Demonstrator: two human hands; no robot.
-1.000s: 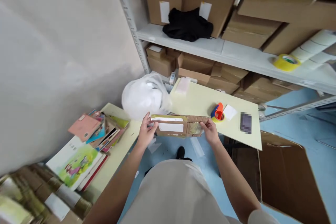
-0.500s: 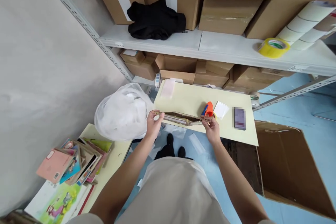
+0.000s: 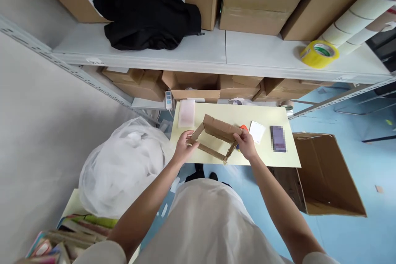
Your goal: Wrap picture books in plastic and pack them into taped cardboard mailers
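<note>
A small cardboard box (image 3: 219, 126) is held up over the pale yellow table (image 3: 198, 109). It is opened into a frame, and the tabletop shows through its middle. My left hand (image 3: 185, 147) pinches its left side, and my right hand (image 3: 245, 143) grips its right corner. Partly hidden behind my right hand is an orange and blue tool (image 3: 243, 127). To the right lie a white card (image 3: 257, 132) and a blurred-out purple object (image 3: 279, 138). Pink-white sheets (image 3: 186, 113) rest at the table's back left.
A large open carton (image 3: 329, 173) stands on the floor at the right. On the left are a bag of white wrap (image 3: 123, 169) and a pile of books (image 3: 71, 241). The shelf (image 3: 213, 51) ahead bears boxes, black cloth (image 3: 151, 16) and yellow tape (image 3: 319, 54).
The cardboard, nearly flat and edge-on before, now stands opened out as a frame between my hands. My view has shifted, with the shelf looming larger.
</note>
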